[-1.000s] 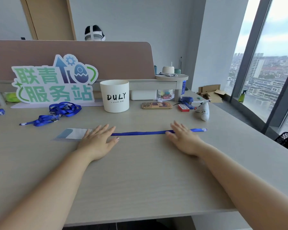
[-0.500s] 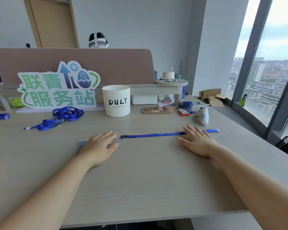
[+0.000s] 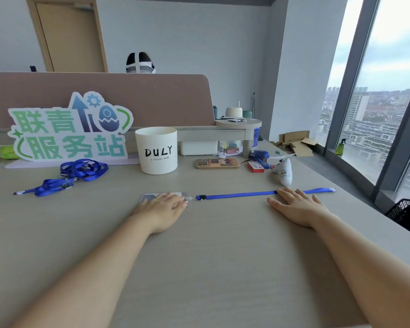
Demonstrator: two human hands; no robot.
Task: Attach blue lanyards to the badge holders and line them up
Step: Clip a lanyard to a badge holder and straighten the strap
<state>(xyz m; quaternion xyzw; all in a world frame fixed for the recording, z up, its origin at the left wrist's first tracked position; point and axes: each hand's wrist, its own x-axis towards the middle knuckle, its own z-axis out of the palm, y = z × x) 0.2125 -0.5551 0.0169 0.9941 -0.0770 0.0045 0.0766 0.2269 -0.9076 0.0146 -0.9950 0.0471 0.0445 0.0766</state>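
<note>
Lanyard (image 3: 237, 194) slid right; left hand (image 3: 162, 209) flat on holder (image 3: 146, 199).

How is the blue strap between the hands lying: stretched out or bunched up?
Stretched out. The blue lanyard lies in one straight line, from the badge holder under the left hand to beyond the right hand.

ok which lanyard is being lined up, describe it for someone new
Start at the white DULY cup on the desk. In front of it, one blue lanyard runs straight from the left hand past the right hand. The tangled lanyards left of the cup are heaped; this one lies flat.
</note>
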